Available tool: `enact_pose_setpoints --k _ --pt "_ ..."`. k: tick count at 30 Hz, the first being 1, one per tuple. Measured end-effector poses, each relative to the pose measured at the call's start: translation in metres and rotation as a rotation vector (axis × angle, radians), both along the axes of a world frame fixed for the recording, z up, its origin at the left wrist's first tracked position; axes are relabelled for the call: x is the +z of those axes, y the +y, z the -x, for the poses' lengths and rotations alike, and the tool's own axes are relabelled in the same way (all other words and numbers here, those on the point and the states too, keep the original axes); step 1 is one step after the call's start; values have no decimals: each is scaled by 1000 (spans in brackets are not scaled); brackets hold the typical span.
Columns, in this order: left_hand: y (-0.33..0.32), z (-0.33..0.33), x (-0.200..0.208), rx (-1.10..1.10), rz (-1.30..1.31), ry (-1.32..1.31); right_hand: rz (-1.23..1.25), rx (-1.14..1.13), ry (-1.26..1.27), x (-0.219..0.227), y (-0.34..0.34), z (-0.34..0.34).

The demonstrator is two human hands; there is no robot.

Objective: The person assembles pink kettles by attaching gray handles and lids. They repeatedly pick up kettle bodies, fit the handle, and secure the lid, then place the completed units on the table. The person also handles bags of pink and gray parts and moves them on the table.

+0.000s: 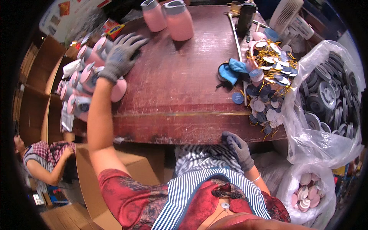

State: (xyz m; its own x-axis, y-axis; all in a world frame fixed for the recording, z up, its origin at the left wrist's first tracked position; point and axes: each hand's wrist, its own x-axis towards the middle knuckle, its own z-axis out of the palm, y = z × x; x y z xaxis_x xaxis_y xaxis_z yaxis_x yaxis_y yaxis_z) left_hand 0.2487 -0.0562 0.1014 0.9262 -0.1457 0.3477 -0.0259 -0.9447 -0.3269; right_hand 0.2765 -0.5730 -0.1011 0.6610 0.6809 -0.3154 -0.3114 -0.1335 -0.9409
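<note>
My left hand (122, 57), in a grey knitted glove, reaches over the table's left side with its fingers spread and nothing in them. It is nearest to a cluster of pink and grey jugs (90, 78), several of them lying on their sides at the left edge. Two pink jugs with grey tops stand upright at the far side, one of them the nearer pink jug (180, 25). My right hand (239, 151), gloved too, hangs by the table's front edge before my striped apron. Its fingers are curled together, and nothing shows in them.
The dark red table (184, 76) carries a heap of round tags with gold strings (274, 65), a blue cloth item (232, 73) and a metal rod. Bags of grey lids (329, 92) and pink discs (306, 193) stand right. At left are a cardboard box (134, 170) and another person (48, 161).
</note>
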Motion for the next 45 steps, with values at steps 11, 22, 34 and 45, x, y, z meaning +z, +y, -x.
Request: enact_pose_setpoints --k 11,22,34,45 --pt "73 -300 -62 314 -500 -176 243 75 -468 72 -29 -5" --pt "-170 -39 -67 -265 20 -185 1571 -840 -1112 148 -273 17" --pt "-256 81 -106 -12 783 -831 1338 -875 -1368 90 -389 22" --pt "-312 84 -145 -121 1279 -762 202 -540 -1469 197 -117 12"
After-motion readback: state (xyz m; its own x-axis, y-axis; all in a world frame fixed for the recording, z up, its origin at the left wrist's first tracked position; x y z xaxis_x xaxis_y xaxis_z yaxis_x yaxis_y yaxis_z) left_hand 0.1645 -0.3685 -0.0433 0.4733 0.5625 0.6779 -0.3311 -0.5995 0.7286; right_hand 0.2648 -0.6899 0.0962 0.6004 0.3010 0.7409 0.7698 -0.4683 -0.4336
